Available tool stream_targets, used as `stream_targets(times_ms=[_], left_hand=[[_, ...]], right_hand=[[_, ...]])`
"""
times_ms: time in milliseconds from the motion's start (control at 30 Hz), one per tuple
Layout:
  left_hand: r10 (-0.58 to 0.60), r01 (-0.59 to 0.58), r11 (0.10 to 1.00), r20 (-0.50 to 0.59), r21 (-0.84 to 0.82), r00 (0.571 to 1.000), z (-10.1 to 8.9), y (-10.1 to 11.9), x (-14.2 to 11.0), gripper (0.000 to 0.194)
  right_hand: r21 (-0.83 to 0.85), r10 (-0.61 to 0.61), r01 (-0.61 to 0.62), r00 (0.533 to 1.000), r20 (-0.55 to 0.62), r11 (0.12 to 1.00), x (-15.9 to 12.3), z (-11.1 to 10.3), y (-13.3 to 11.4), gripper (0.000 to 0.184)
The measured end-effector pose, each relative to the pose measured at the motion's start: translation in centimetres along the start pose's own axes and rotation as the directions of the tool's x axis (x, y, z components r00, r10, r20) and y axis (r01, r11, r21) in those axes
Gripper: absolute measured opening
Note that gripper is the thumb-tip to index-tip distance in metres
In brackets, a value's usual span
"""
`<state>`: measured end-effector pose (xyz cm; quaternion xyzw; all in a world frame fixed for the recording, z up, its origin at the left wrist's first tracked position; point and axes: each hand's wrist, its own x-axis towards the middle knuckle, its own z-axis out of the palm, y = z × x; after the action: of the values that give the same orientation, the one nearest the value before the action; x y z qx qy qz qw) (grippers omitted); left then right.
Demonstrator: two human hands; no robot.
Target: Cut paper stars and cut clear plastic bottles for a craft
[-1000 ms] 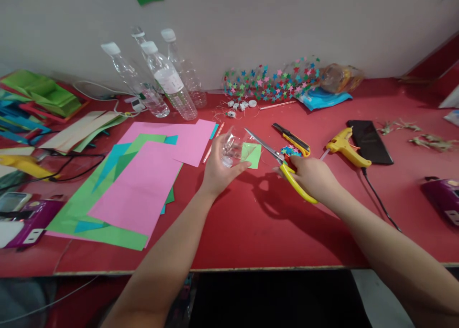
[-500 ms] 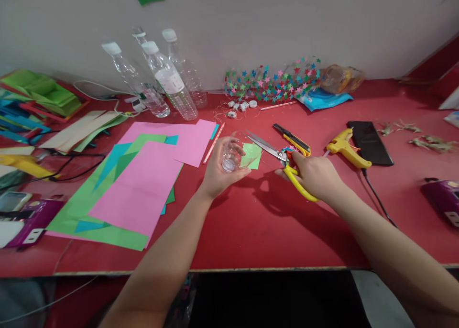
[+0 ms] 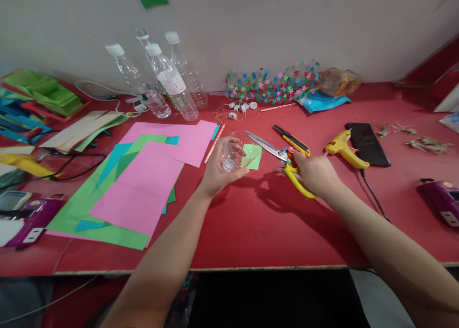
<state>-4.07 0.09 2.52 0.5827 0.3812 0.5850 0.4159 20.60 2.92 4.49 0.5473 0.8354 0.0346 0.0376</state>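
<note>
My left hand is wrapped round a clear plastic bottle piece, whose cut edge faces right. In my right hand are scissors with yellow handles; the blades point up and left, close to the clear rim. The blades look nearly together. A small green paper square lies on the table behind the bottle piece. Beyond the scissors rests a yellow and black utility knife. Small coloured pieces show beside the scissors' pivot, partly covered by my right hand.
Coloured paper sheets spread across the left of the red table. Several plastic bottles stand at the back, beside a star-covered clear bottle. Right of my hands lie a yellow glue gun with a cord and a black phone.
The view has shifted slightly. Both hands keep nearly the same place and hold, and the scissor blades remain beside the bottle piece.
</note>
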Motion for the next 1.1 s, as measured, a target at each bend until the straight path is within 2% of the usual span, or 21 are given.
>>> stream_targets(times_ms=[167,333,567,733,867,967,1100], left_hand=[[0.047,-0.045,0.999,0.087,-0.027,0.995,-0.9,-1.0,0.2,0.061],[-0.024,0.044,0.995,0.209,-0.087,0.978,-0.8,-1.0,0.0,0.063],[-0.051,0.080,0.989,0.218,-0.127,0.975,-0.8,-1.0,-0.1,0.063],[-0.145,0.188,0.976,0.307,-0.114,0.941,-0.5,-0.8,-0.4,0.065],[-0.179,0.288,0.919,0.367,-0.269,0.913,-0.4,-1.2,-0.5,0.062],[-0.180,0.291,0.889,0.315,-0.354,0.932,-0.3,-1.3,-0.3,0.056],[-0.233,0.260,0.879,0.117,-0.400,0.966,0.1,-1.1,0.1,0.054]], right_hand=[[-0.022,-0.020,0.019,0.999,-0.025,1.000,0.2,0.4,0.5,0.070],[-0.004,-0.065,0.065,0.996,-0.060,0.998,-0.2,-0.1,0.2,0.070],[-0.001,-0.069,0.069,0.997,-0.034,0.998,-0.2,-0.2,0.3,0.073],[0.020,-0.055,0.056,0.997,-0.046,0.998,0.0,0.2,0.2,0.077],[0.154,0.027,-0.011,0.995,-0.099,0.988,0.1,0.3,0.1,0.079],[0.305,0.126,-0.081,0.983,-0.131,0.949,0.2,0.3,0.2,0.076],[0.411,0.210,-0.135,0.967,-0.142,0.902,0.4,0.4,0.5,0.069]])
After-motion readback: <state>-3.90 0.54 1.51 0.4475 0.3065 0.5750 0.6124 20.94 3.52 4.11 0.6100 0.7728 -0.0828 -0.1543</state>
